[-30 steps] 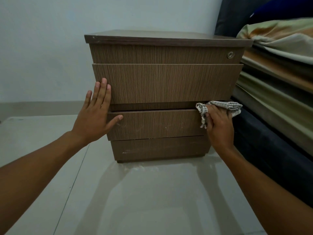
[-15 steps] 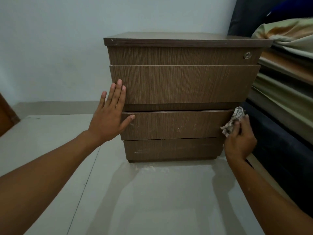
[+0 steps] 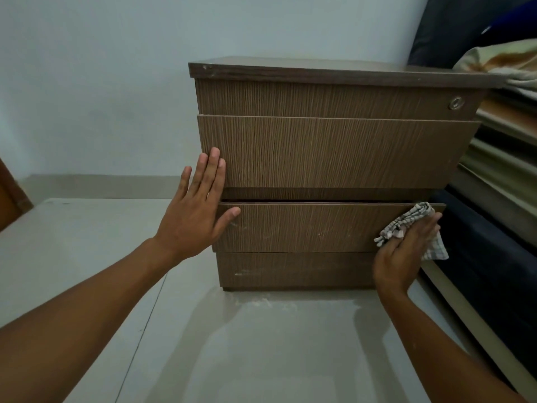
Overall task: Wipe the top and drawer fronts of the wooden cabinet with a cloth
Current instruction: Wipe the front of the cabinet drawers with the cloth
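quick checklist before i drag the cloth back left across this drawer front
1. Brace: left hand lies flat on the cabinet's left edge: ok.
2. Contact: cloth is pressed under the right hand at the right end of the drawer front: ok.
3. Path: the front is bare between the hands: ok.
4. Drawer pushed fully in: cannot tell; a dark gap shows above it.
5. Marks: pale specks on that front and a smear on the bottom panel: not ok.
6. Clean side of the cloth facing the wood: cannot tell.
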